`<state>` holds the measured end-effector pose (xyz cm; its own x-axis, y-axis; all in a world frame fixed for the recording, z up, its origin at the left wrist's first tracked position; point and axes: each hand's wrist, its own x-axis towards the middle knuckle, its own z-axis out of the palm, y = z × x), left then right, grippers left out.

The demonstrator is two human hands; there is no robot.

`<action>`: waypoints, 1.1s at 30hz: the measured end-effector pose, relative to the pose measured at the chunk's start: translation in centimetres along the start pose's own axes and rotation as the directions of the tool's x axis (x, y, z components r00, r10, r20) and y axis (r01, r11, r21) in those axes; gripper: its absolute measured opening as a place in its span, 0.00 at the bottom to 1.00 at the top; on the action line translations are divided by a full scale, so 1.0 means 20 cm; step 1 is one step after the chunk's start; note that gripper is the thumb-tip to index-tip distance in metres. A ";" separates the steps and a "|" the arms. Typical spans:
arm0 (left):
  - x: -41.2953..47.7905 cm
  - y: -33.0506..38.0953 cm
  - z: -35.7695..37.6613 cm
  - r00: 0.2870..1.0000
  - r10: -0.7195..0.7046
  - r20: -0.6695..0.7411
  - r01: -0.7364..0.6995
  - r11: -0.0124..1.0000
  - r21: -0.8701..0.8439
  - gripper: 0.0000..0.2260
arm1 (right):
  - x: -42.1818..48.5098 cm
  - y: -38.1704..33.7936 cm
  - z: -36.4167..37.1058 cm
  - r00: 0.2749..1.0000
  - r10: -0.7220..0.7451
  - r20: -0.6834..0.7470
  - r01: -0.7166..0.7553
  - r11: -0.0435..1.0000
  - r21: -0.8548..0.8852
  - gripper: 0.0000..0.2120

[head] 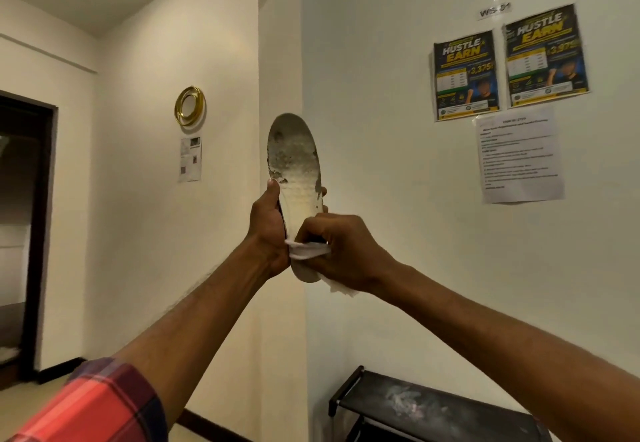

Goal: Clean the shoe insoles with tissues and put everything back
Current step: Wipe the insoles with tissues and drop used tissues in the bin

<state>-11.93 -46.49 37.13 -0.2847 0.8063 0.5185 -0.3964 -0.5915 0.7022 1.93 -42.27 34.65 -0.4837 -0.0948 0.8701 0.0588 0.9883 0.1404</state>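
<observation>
The dirty insole [294,167] stood upright in the air in front of the wall [381,129], with the left hand [266,230] wrapped tight around its side and the right hand [341,251] squeezing a white tissue [306,251] against its lower part, above a black rack [433,407].

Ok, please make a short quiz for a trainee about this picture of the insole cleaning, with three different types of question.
1. True or false: the insole is held upright, with its dirtier end at the top.
2. Which hand presses the tissue on the insole? A) left hand B) right hand C) neither
3. Fill the gap: the black rack stands low against the wall, below the two ___.

Key: 1 true; 2 B; 3 posters.
</observation>
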 end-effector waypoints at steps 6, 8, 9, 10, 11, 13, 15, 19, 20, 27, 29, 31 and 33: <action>0.01 0.01 -0.34 0.995 -0.038 -0.092 0.042 0.998 0.048 0.31 | 0.07 0.07 0.24 0.995 0.077 -0.067 -0.072 0.994 0.076 0.06; 0.02 0.02 -0.45 0.992 -0.042 -0.123 0.055 0.993 0.101 0.31 | 0.13 0.10 0.29 0.978 0.135 -0.160 -0.120 0.988 0.099 0.06; 0.02 0.03 -0.49 0.990 -0.044 -0.138 0.060 0.992 0.112 0.31 | 0.16 0.10 0.33 0.972 0.156 -0.176 -0.138 0.984 0.112 0.05; 0.02 0.04 -0.54 0.988 -0.044 -0.148 0.061 0.991 0.115 0.31 | 0.19 0.10 0.36 0.969 0.173 -0.178 -0.153 0.981 0.122 0.05; 0.02 0.05 -0.58 0.987 -0.043 -0.158 0.062 0.991 0.116 0.31 | 0.21 0.10 0.41 0.969 0.184 -0.167 -0.163 0.978 0.128 0.05; 0.02 0.06 -0.66 0.983 -0.031 -0.181 0.056 0.990 0.130 0.32 | 0.23 0.12 0.50 0.972 0.192 -0.139 -0.173 0.975 0.136 0.05; 0.02 0.06 -0.73 0.979 -0.026 -0.203 0.056 0.988 0.144 0.32 | 0.24 0.13 0.60 0.972 0.200 -0.126 -0.180 0.972 0.152 0.05; 0.00 -0.01 -0.88 0.960 -0.035 -0.278 0.086 0.981 0.174 0.33 | 0.20 0.14 0.79 0.964 0.231 -0.128 -0.206 0.962 0.181 0.04; -0.01 -0.04 -0.92 0.951 -0.038 -0.307 0.098 0.978 0.184 0.33 | 0.18 0.15 0.84 0.964 0.237 -0.119 -0.214 0.961 0.177 0.04; -0.16 -0.46 -1.45 0.845 -0.174 -0.505 0.272 0.954 0.126 0.35 | -0.21 0.22 1.44 0.933 0.345 0.099 -0.359 0.909 0.215 0.04; -0.20 -0.65 -1.65 0.791 -0.232 -0.566 0.339 0.937 0.090 0.35 | -0.40 0.24 1.68 0.904 0.380 0.198 -0.421 0.873 0.246 0.03; -0.25 -0.86 -1.86 0.725 -0.286 -0.627 0.384 0.923 0.023 0.34 | -0.60 0.27 1.92 0.859 0.421 0.292 -0.493 0.835 0.246 0.02; -0.33 -1.10 -2.10 0.656 -0.322 -0.683 0.422 0.906 -0.022 0.31 | -0.84 0.30 2.17 0.810 0.451 0.375 -0.559 0.788 0.259 0.03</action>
<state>-37.93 -38.48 -2.28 -0.6548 0.7233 -0.2192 -0.4987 -0.1957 0.8444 -27.53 -29.51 0.36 -0.6926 0.4135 0.5911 0.0900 0.8625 -0.4979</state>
